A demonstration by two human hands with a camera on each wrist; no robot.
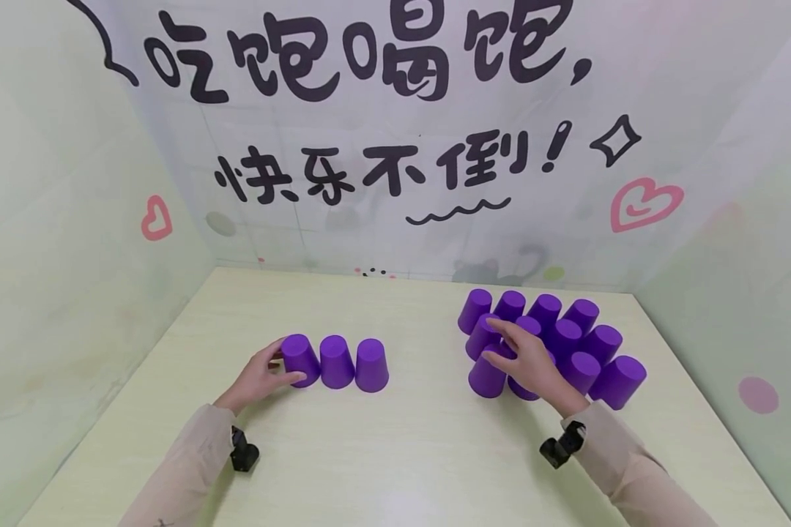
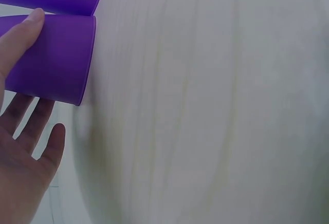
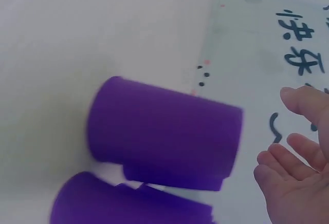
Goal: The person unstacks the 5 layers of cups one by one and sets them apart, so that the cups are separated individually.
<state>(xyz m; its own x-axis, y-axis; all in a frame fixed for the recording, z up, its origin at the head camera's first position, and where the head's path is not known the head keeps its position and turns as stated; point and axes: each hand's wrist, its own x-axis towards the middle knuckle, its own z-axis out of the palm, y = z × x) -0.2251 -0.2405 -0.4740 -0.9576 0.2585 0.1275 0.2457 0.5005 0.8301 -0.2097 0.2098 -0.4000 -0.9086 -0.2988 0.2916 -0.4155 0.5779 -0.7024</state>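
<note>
Three purple cups stand upside down in a short row on the left side of the table. My left hand [image 1: 261,375] holds the leftmost purple cup [image 1: 299,359], thumb on its near side and fingers behind it. The left wrist view shows the thumb [image 2: 23,36] lying against the cup wall, with some fingertips hidden by the cup. Over on the right, my right hand [image 1: 532,364] hovers with parted fingers above the front left of a larger cup group. In the right wrist view its fingers stand apart from the nearest cup [image 3: 164,129].
Several more upturned purple cups [image 1: 601,342] stand close together in rows at the back right, partly covered by the right hand. The pale table [image 1: 395,446] meets a printed cloth wall [image 1: 369,241] at the back, with cloth sides left and right.
</note>
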